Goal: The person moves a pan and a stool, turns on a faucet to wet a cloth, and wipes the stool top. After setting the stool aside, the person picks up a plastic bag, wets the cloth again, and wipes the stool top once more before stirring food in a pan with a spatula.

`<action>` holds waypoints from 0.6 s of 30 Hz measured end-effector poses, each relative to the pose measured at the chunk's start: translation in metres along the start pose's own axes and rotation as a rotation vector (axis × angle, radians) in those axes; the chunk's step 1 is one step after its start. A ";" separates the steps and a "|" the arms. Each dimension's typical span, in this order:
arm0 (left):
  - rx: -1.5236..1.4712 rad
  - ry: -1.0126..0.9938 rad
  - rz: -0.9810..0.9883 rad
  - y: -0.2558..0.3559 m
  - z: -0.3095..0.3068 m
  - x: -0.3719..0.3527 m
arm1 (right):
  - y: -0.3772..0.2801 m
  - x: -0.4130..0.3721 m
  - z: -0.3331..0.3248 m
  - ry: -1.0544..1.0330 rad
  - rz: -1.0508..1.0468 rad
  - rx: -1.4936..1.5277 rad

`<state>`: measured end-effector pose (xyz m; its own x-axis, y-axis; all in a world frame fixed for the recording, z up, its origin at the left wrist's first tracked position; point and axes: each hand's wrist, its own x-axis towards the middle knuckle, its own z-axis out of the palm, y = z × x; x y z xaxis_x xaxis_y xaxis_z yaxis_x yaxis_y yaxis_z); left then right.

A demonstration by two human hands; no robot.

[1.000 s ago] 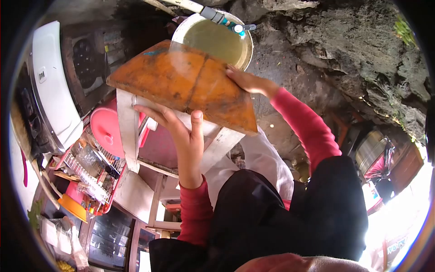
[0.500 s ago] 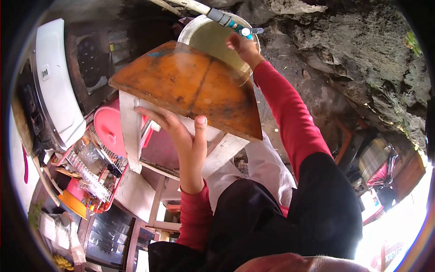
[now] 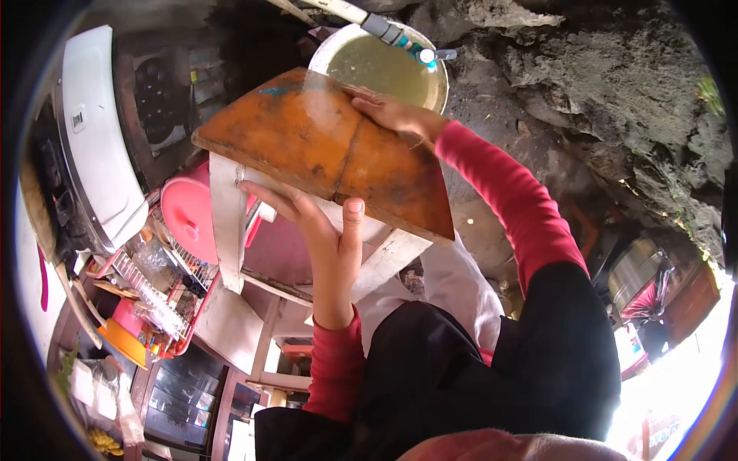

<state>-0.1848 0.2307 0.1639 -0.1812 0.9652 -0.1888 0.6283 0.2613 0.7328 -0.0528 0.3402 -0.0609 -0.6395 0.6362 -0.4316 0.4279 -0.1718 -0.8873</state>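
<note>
A small wooden stool (image 3: 284, 138) with an orange-brown, worn top and white legs is tilted in front of me. My left hand (image 3: 327, 246) grips its near edge, thumb up and fingers reaching under the top along the white frame. On the far part of the top, my right hand (image 3: 392, 117) lies flat with its fingers stretched out. Just beyond the stool stands a round bucket of cloudy water (image 3: 377, 69), with a blue tap (image 3: 425, 57) on a pipe over its rim.
A rough rock wall (image 3: 615, 100) rises at the right. On the left are a pink lidded container (image 3: 188, 219), a dish rack (image 3: 154, 296) and a white panel (image 3: 96, 131). A metal pot (image 3: 634, 269) sits at the far right.
My right hand has moved from near the tap down onto the stool's top, and its fingers have straightened. The left hand keeps its hold on the edge.
</note>
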 end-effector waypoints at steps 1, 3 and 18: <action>0.001 0.005 0.007 0.001 -0.001 0.001 | 0.002 0.010 -0.005 -0.016 0.060 -0.024; 0.031 0.002 0.023 -0.002 0.000 0.002 | -0.022 0.002 -0.005 0.000 -0.024 -0.012; -0.007 0.049 -0.073 0.004 0.000 0.000 | 0.082 0.020 -0.005 0.589 0.340 0.685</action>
<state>-0.1830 0.2314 0.1668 -0.2627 0.9418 -0.2099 0.6070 0.3304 0.7228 -0.0270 0.3428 -0.1417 -0.0470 0.7145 -0.6980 -0.0540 -0.6996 -0.7125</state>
